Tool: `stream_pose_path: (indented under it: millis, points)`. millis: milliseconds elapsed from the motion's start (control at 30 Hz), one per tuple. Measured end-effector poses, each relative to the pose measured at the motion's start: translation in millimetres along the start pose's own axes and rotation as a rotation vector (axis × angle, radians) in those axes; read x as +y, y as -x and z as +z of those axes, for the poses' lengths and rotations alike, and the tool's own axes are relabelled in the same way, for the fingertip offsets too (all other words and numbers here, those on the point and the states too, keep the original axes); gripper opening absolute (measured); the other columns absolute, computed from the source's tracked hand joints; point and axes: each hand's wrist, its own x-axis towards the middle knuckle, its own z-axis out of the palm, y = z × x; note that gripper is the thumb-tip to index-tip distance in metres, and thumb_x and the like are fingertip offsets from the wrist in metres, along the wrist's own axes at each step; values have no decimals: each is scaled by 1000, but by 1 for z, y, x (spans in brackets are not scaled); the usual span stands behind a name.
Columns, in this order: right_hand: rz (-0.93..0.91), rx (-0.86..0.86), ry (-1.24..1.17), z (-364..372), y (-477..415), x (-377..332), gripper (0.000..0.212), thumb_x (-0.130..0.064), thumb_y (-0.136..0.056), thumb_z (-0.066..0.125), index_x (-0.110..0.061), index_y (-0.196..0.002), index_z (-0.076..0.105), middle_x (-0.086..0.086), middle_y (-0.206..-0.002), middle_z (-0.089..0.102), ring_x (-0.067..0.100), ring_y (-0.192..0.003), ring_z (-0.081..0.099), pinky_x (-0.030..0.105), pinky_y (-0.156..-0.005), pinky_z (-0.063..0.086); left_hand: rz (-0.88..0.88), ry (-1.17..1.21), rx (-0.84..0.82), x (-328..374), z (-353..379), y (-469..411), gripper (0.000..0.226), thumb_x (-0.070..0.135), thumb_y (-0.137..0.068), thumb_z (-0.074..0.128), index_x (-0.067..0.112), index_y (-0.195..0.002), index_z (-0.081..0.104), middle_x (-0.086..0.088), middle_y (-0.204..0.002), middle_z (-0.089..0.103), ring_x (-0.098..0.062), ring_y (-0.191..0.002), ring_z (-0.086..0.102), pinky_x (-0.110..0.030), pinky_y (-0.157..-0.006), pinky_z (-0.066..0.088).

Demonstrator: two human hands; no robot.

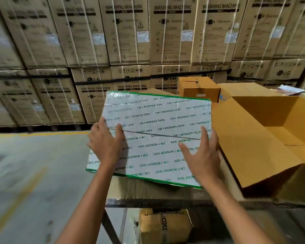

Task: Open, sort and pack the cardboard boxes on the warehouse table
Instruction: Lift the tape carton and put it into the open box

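Note:
A flat white box (pixel 157 131) with green edges and "CM-1 WONDER TAPE" print, wrapped in clear film, is tilted up on the table's left end. My left hand (pixel 106 143) holds its left edge, thumb laid across the top face. My right hand (pixel 201 155) rests on the right part of the face with fingers spread and straight. A dark seam runs across the box between my hands. A large open brown cardboard box (pixel 264 138) stands just right of it.
A small open brown box (pixel 198 88) and a closed carton (pixel 243 88) sit at the table's back. The table's front edge (pixel 157 202) is a dark metal rail; a brown package (pixel 164 226) lies beneath. Stacked washing-machine cartons (pixel 128 32) wall the far side beyond the concrete floor (pixel 33 173).

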Motion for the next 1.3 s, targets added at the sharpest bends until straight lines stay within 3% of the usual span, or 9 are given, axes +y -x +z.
stream_pose_path:
  millis: [233, 400, 500, 700, 867, 1033, 1133, 1233, 1300]
  points:
    - [4, 43, -288, 0, 23, 27, 119, -48, -74, 83, -15, -160, 7, 14, -156, 24, 28, -140, 28, 45, -111, 32, -94, 207, -40, -6, -13, 49, 78, 49, -92, 63, 20, -155, 28, -11, -152, 36, -34, -136, 33, -57, -107, 28]
    - [148, -121, -226, -4, 35, 45, 131, -39, -73, 86, -26, -158, -13, 19, -150, 24, 37, -116, 49, 33, -78, 47, -101, 300, -214, -23, -7, 80, 88, 31, -87, 75, 4, -153, 24, -20, -150, 36, -37, -141, 29, -51, -118, 24]
    - [267, -235, -271, -6, 32, 52, 121, -50, -83, 75, -35, -154, -21, 18, -164, 5, 39, -133, 42, 37, -82, 52, -137, 273, -311, -28, 3, 86, 82, 31, -80, 80, 5, -145, 37, -20, -136, 46, -35, -130, 41, -50, -111, 36]
    - [355, -227, -344, -28, 10, 60, 98, -49, -91, 65, -16, -157, 0, 15, -163, 20, 38, -143, 34, 50, -113, 36, -266, 526, -444, -24, 15, 66, 41, 49, -94, 59, 20, -120, 47, -9, -124, 57, -29, -115, 58, -50, -97, 51]
    - [315, -29, -294, -47, -39, 44, 80, -43, -95, 62, -14, -154, 18, 17, -150, 40, 36, -128, 49, 40, -91, 44, -203, 708, -316, 12, 3, 26, 39, 43, -106, 32, 13, -116, 55, -5, -112, 55, -20, -103, 53, -39, -90, 44]
    - [199, -114, -42, -38, -96, 34, 42, -44, -94, 60, -21, -128, 56, 9, -129, 54, 26, -106, 55, 32, -76, 38, -155, 622, -339, 45, 0, -40, 21, 31, -105, 45, 19, -90, 54, 1, -86, 53, -9, -74, 49, -27, -66, 39]
    - [154, -148, 18, -27, -127, 25, 32, -42, -91, 63, -24, -117, 62, 7, -129, 55, 30, -110, 57, 33, -78, 40, -109, 473, -430, 56, 19, -76, 19, 29, -101, 52, 11, -104, 57, -1, -90, 56, -15, -77, 52, -26, -63, 38]
    - [218, -238, 125, -9, -151, 27, 58, -56, -84, 65, -22, -130, 55, 11, -134, 51, 35, -115, 56, 38, -88, 48, -96, 250, -582, 54, 48, -96, 60, 40, -96, 56, -11, -128, 48, -23, -113, 64, -28, -85, 65, -37, -64, 55]
    - [359, -362, 185, 3, -159, 33, 92, -77, -77, 58, -18, -145, 39, 15, -141, 49, 39, -121, 54, 44, -94, 50, -169, 100, -706, 48, 66, -96, 65, 48, -96, 56, -6, -131, 45, -16, -108, 63, -23, -85, 64, -30, -63, 52]
